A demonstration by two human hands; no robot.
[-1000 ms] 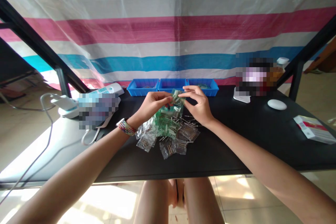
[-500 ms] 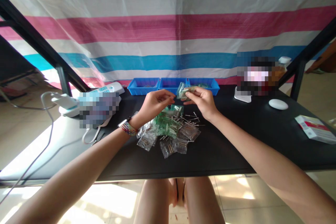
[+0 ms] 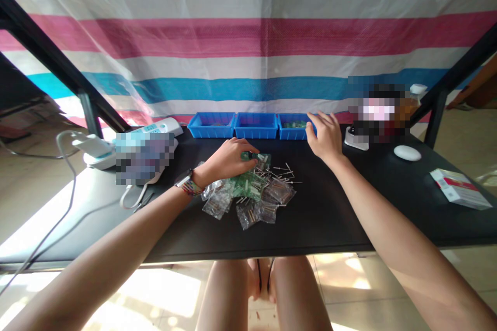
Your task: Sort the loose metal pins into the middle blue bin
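Observation:
A heap of small clear bags [image 3: 248,194] with green and metal parts lies mid-table, with loose metal pins [image 3: 281,171] scattered on its right side. My left hand [image 3: 229,159] rests on the heap's far edge, fingers curled on a green-filled bag [image 3: 252,157]. My right hand [image 3: 325,137] is at the right end of the rightmost blue tray [image 3: 295,133], fingers apart and holding nothing. Green parts lie in that tray. Two more blue trays [image 3: 212,126] [image 3: 254,126] stand to its left.
The black table [image 3: 349,207] holds a white and blue device [image 3: 161,126] with a cable at the left, a white stand [image 3: 355,140], a white mouse [image 3: 406,152] and a red and white box [image 3: 458,189] at the right. A striped tarp hangs behind.
My right hand carried a small bag from the heap to the rightmost blue tray and now holds nothing. My left hand dropped back onto the heap.

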